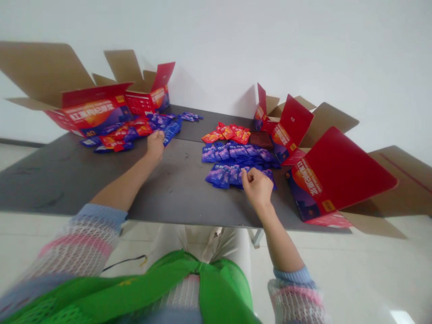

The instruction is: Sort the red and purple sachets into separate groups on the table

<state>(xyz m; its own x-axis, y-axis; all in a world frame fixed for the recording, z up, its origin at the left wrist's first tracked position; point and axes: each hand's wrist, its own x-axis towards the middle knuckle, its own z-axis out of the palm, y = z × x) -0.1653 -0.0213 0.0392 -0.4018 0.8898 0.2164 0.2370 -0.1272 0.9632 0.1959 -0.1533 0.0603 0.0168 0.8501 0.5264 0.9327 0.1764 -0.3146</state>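
Observation:
My left hand (155,145) is closed on a blue sachet (173,130) at the right side of a mixed pile of blue and red sachets (116,135). My right hand (259,186) is curled over the right part of the front row of purple-blue sachets (222,174). Its fingertips face the row, and whatever they pinch, if anything, is hidden. Behind that lies a second row of purple-blue sachets (236,152), overlapping one another. Farther back is a heap of red-orange sachets (229,132).
Two open red cartons stand at the left, a large one (97,110) and a smaller one (148,99). Several more line the right side, the nearest carton (310,180) with flaps spread wide. A few small blue sachets (191,117) lie at the back of the grey table (182,189), before a white wall.

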